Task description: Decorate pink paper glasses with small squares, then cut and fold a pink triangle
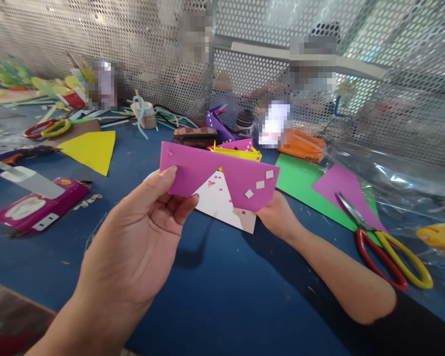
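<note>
A purple foam sheet piece (191,165) is held up above the table, with a triangular notch in its lower edge. Small white squares run in a slanting row near its right end. My left hand (133,242) grips the left end, thumb in front and fingers behind. At the lower right corner, my right hand (282,220) holds the same piece, its fingers mostly hidden behind it. Beneath and beyond lies a white card (222,210) scattered with tiny pink squares. Yellow (241,154) and dark purple (222,131) folded foam pieces stand farther back.
Red-and-yellow scissors (385,247) rest at right by a green sheet (304,190) and a purple offcut (335,185). At left are a magenta device (48,202), a yellow sheet (91,151) and more scissors (48,128). A perforated metal screen (152,44) stands behind.
</note>
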The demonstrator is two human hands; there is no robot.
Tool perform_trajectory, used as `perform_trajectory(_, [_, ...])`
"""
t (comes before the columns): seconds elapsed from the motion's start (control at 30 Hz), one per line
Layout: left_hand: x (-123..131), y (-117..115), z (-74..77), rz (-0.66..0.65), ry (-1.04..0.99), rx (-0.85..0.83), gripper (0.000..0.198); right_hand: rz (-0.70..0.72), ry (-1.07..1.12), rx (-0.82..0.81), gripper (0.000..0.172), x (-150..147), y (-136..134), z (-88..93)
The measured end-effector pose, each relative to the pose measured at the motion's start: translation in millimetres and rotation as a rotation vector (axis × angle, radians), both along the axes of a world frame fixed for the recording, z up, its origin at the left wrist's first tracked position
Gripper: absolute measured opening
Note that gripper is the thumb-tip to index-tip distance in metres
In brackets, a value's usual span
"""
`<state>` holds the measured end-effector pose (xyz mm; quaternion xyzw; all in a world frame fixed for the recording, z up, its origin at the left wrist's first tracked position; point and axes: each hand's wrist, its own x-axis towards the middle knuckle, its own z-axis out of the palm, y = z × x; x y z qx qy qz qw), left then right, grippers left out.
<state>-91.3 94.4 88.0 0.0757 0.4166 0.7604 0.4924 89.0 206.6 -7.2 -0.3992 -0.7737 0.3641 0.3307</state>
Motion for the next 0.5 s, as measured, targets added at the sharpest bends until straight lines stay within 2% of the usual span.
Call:
perform_trajectory(0.2, [-1.2, 4.6, -6.0, -0.012, 0.042, 0.042, 0.015, -0.005, 0.266, -0.202, 0.006, 1.0, 0.6, 2.3])
perform_trajectory(0.5, [-2.3, 9.1, -8.8, 0.041, 0.068, 0.064, 0.016, -0.066, 0.312, -0.289, 0.008, 2.0, -7.9, 20.5])
